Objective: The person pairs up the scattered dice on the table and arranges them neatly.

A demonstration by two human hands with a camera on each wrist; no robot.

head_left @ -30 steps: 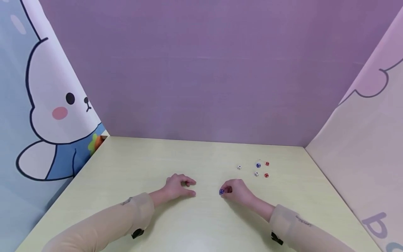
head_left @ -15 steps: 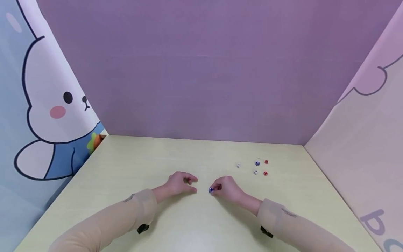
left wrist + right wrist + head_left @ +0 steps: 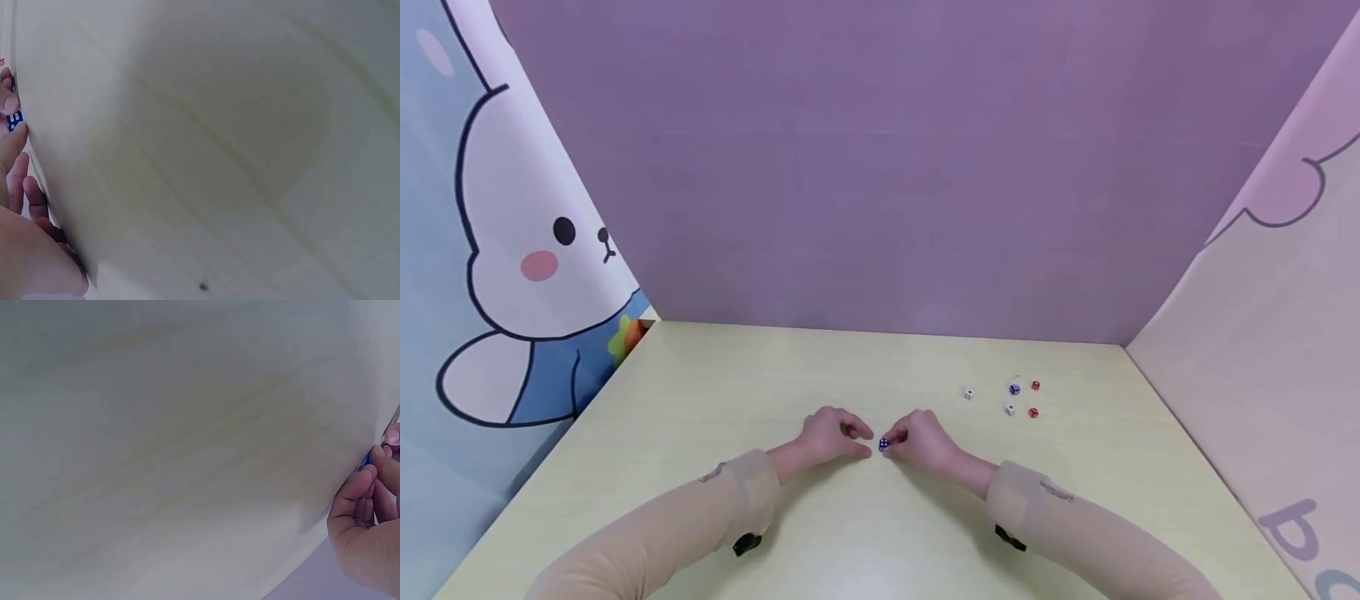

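A blue die with white pips (image 3: 883, 445) sits between the thumb and index finger of my right hand (image 3: 925, 440), low over the middle of the table. Facing it from the left is my left hand (image 3: 829, 435), thumb and index finger spread apart with a gap between them, the fingertips close to the die. In the left wrist view the pipped blue die (image 3: 15, 120) shows at the left edge. Only a sliver of the blue die (image 3: 367, 460) shows between the fingers in the right wrist view.
To the right, farther back on the pale wooden table (image 3: 737, 367), lie a second blue die (image 3: 1014, 389), two white dice, one of them nearer the centre (image 3: 969, 394), and two red dice (image 3: 1033, 412). A purple panel (image 3: 880, 167) rises behind the table, with printed panels at both sides.
My right hand has moved left with the blue die, up close to the left fingertips. My left hand has shifted only slightly to the right. The other dice have stayed put.
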